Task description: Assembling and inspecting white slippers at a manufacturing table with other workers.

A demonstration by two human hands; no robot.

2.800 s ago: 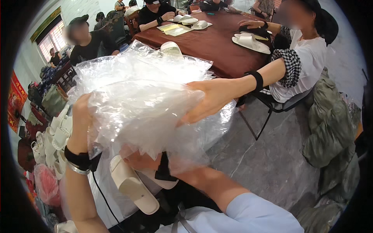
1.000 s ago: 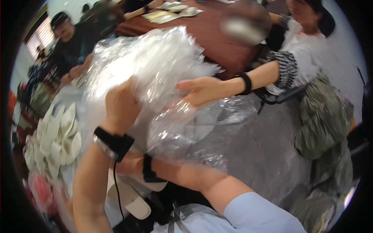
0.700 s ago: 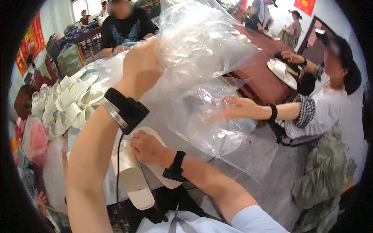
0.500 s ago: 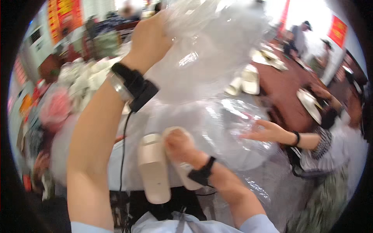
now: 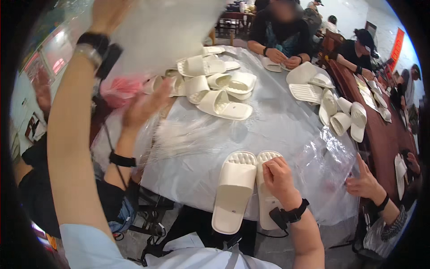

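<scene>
"Plastic bags (image 5: 165,40) have swung over toward the worktop's (image 5: 277,130) left edge, haven't they?"

"Yes. The left hand (image 5: 109,15) has them raised there, blurred but apparently gripping the bundle. I'd judge that puts the plastic to one side of the slippers."

"And the right hand (image 5: 280,177)?"

"Curled over the right slipper (image 5: 268,213); whether it pinches the strap or only rests there, I can't tell."

"Where's the pair exactly?"

"Side by side at the near edge, heels jutting past it."

"How do they look?"

"Cream, soles down. The left slipper (image 5: 235,179) shows a broad smooth strap, bumpy toe end and small dark heel mark."
</scene>
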